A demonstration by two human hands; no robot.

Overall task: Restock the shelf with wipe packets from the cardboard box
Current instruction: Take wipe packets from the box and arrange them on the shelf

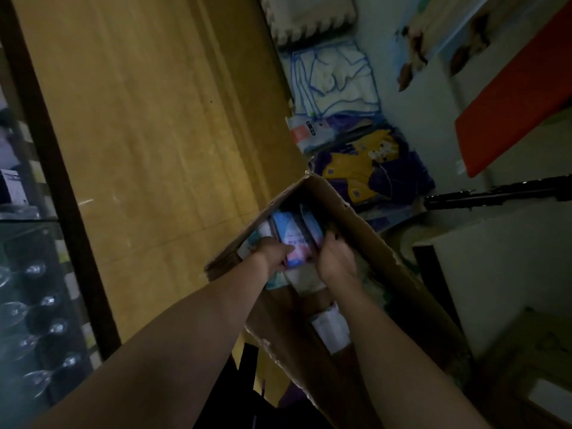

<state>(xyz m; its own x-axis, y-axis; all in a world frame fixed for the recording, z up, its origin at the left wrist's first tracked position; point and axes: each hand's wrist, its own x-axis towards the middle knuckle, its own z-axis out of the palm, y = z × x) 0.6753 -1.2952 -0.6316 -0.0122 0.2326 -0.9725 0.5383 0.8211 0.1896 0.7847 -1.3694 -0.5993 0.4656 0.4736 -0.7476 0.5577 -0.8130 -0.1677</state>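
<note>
Dim storeroom light, wooden floor point(148, 134) running yellow across the left and centre of the frame, and down at lower centre sits the open cardboard box point(365, 243) with both arms reaching in. Along the left edge a glass cabinet point(34, 320) shows a row of stemmed glasses; at upper right, bagged goods point(368, 168) in purple and yellow are piled against the wall beside a folded white cloth pack point(334, 78).

Now the action — the left hand point(274, 253) and the right hand point(335, 258) close in from either side on a blue-and-pink wipe packet point(297, 243) standing among others at the far end of the box. Fingers of both hands curl round its edges, the left on its left side, the right on its right; the fingertips themselves are lost in shadow. More packets point(312, 226) stand just behind it, and a pale one point(329, 328) lies lower in the box, nearer the body.

So this reads as the picking step: packet gripped, not yet clear of the box. No shelf to be stocked can be made out with any certainty. The next move, by my reckoning, calls for a straight lift up past the torn flap point(244, 243) at the left without dragging the neighbours along — then a turn toward the shelf, wherever it stands.
</note>
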